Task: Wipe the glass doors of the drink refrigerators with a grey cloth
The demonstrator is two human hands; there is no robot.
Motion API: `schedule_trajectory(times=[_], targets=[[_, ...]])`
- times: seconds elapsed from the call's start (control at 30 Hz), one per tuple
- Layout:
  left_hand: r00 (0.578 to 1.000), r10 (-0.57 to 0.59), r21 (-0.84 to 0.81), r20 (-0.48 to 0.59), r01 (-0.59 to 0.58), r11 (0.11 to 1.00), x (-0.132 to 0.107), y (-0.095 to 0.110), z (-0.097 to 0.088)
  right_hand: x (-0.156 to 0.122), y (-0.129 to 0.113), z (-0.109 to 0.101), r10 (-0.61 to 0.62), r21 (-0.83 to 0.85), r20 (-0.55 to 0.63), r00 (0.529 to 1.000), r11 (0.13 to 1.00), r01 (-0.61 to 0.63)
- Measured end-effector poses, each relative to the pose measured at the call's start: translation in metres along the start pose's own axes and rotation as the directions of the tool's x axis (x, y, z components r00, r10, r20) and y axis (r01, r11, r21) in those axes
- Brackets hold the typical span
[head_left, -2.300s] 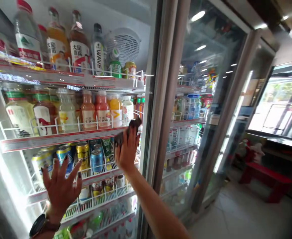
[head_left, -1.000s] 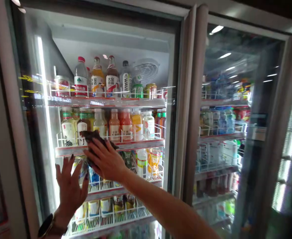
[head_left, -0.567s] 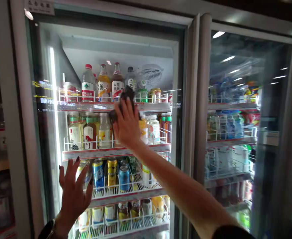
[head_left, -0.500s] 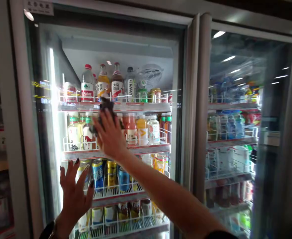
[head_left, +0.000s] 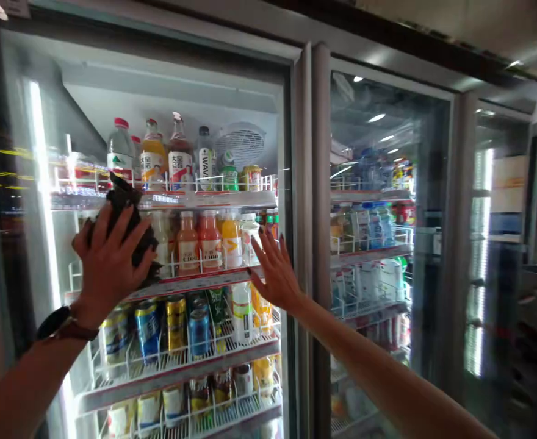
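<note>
Behind the glass door (head_left: 291,146) of a lit drinks fridge stand rows of bottles and cans. My left hand (head_left: 108,265), with a dark watch on its wrist, presses a crumpled dark cloth (head_left: 126,195) against the left half of the glass, fingers spread over it. The cloth covers part of the top two shelves from sight. Farther right, near the door's right frame, my right hand (head_left: 275,277) is raised with its fingers apart and nothing in it. Whether its fingertips touch the glass I cannot tell.
A metal post (head_left: 321,201) parts this door from a second glass fridge door (head_left: 433,183) on the right. Another fridge door (head_left: 501,244) stands farther right. Inside, orange-red juice bottles (head_left: 210,241) and a blue can (head_left: 199,331) sit behind wire rails.
The dark cloth has passed from my right hand to my left, which rose to the glass. My right hand has moved right, now without the cloth. The view has turned right.
</note>
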State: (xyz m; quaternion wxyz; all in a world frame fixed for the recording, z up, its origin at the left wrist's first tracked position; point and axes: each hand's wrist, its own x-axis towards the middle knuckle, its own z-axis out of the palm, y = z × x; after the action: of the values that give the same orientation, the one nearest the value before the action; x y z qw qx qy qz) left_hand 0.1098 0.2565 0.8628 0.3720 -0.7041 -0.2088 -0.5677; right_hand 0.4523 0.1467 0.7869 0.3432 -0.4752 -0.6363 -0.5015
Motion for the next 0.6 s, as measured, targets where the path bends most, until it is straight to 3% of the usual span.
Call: schedule_trajectory(times=[0.1,0.17,0.23,0.3,0.37,0.43,0.47,0.5,0.57,0.6], targets=[[0.998,-0.046,0.061,-0.042,0.048,0.997,0.038,-0.01,-0.002,-0.025,0.031,0.011,0.062,-0.069,-0.058,0.996,0.995,-0.066],[0.998,-0.052,0.043,-0.043,0.053,0.998,0.043,0.011,0.008,-0.029,0.034,0.018,0.054,-0.086,-0.081,0.995,0.994,-0.061],[0.999,0.043,-0.003,-0.005,-0.043,0.999,0.025,0.045,0.026,-0.028,0.032,0.02,0.044,-0.09,-0.092,0.995,0.995,-0.053],[0.972,0.226,-0.072,0.068,-0.221,0.973,-0.014,0.074,0.039,-0.026,0.03,0.019,0.035,-0.084,-0.09,0.995,0.996,-0.043],[0.879,0.449,-0.154,0.161,-0.427,0.891,-0.06,0.081,0.039,-0.026,0.03,0.017,0.031,-0.069,-0.09,0.995,0.997,-0.037],[0.76,0.611,-0.22,0.221,-0.572,0.791,-0.093,0.059,0.026,-0.027,0.031,0.016,0.028,-0.046,-0.087,0.996,0.998,-0.032],[0.721,0.652,-0.23,0.233,-0.611,0.758,-0.098,0.039,0.015,-0.028,0.031,0.016,0.03,-0.037,-0.081,0.996,0.999,-0.033],[0.71,0.663,-0.223,0.238,-0.624,0.749,-0.095,0.016,0.005,-0.029,0.031,0.016,0.033,-0.03,-0.074,0.997,0.999,-0.035],[0.741,0.644,-0.153,0.189,-0.626,0.765,-0.063,-0.028,-0.014,-0.029,0.03,0.017,0.038,-0.026,-0.065,0.997,0.999,-0.04],[0.797,0.585,-0.094,0.148,-0.578,0.811,-0.037,-0.044,-0.02,-0.029,0.03,0.017,0.04,-0.03,-0.068,0.997,0.999,-0.042]])
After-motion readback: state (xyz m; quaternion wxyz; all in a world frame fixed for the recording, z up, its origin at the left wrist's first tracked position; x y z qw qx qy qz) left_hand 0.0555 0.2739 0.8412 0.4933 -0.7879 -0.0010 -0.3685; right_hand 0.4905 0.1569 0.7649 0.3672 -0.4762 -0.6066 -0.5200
